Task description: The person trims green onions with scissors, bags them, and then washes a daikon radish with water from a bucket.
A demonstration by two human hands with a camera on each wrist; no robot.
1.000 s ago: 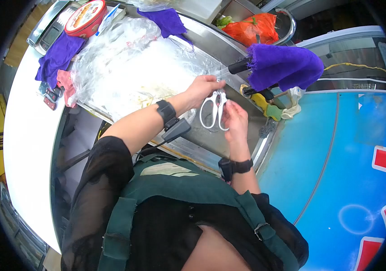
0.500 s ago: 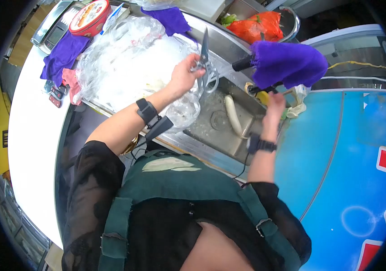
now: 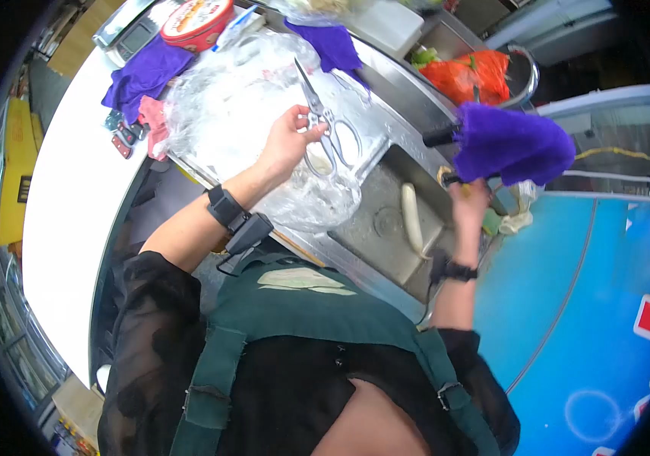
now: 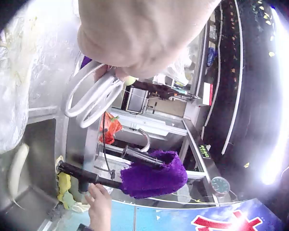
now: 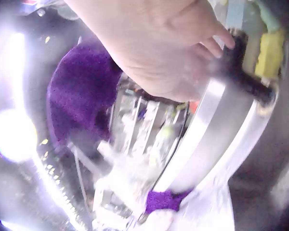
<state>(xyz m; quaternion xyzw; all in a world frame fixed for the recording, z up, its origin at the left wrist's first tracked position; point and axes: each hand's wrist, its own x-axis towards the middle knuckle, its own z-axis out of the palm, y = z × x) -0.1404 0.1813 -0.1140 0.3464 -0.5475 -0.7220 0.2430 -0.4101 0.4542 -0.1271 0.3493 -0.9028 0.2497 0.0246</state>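
Note:
My left hand grips a pair of scissors near the pivot. Their blades point up and away, and the two grey handle loops hang toward the sink. Below them lies crumpled clear plastic. In the left wrist view the handle loops show under the palm. My right hand, blurred, is at the black tap on the sink's right rim, its fingertips right at the black fitting; I cannot tell how far the fingers close round it. A long white radish lies in the steel sink.
A purple cloth hangs over black fittings beside the tap. Behind it is an orange plastic bag. Yellow and green cloths or sponges sit at the sink's right edge. Knives, a scale and a red tin stand leftward.
The scissors passed from between both hands into my left hand, which moved left over the plastic. My right hand went right to the tap. The radish in the sink came into view.

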